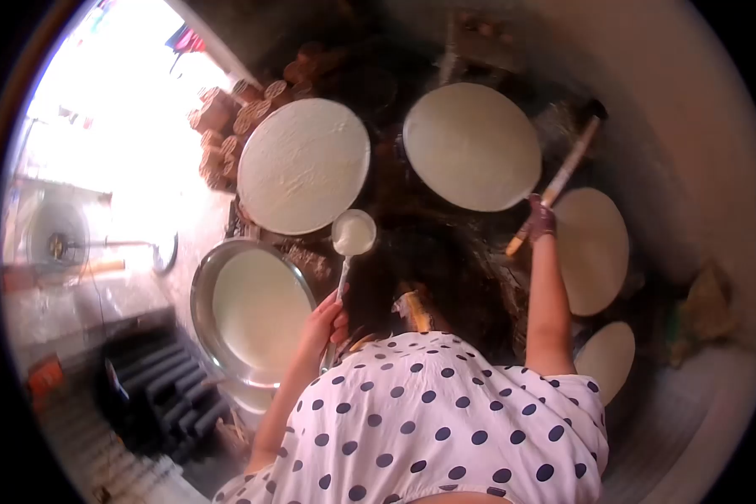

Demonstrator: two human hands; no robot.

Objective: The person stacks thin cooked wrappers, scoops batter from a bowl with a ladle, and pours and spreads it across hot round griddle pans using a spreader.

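My left hand point(331, 319) is wrapped round the handle of a ladle point(354, 233). Pale batter fills the ladle's bowl, which hangs between a round white sheet point(303, 166) and a wide metal basin point(200, 296) of whitish liquid point(260, 307). My right hand point(542, 217), dark and partly blurred, grips a long wooden stick point(573, 160) with a blackened far end. This stick slants over the gap between a second round pale sheet point(472, 147) and a third pale disc point(592, 250). What lies under the round sheets is hidden.
Brown cylindrical blocks point(231, 126) are stacked at the upper left. Another pale disc point(606, 361) is partly covered by my right sleeve. Black ridged pieces point(164, 382) lie at lower left, near a fan point(56, 244). A wall point(672, 109) curves along the right.
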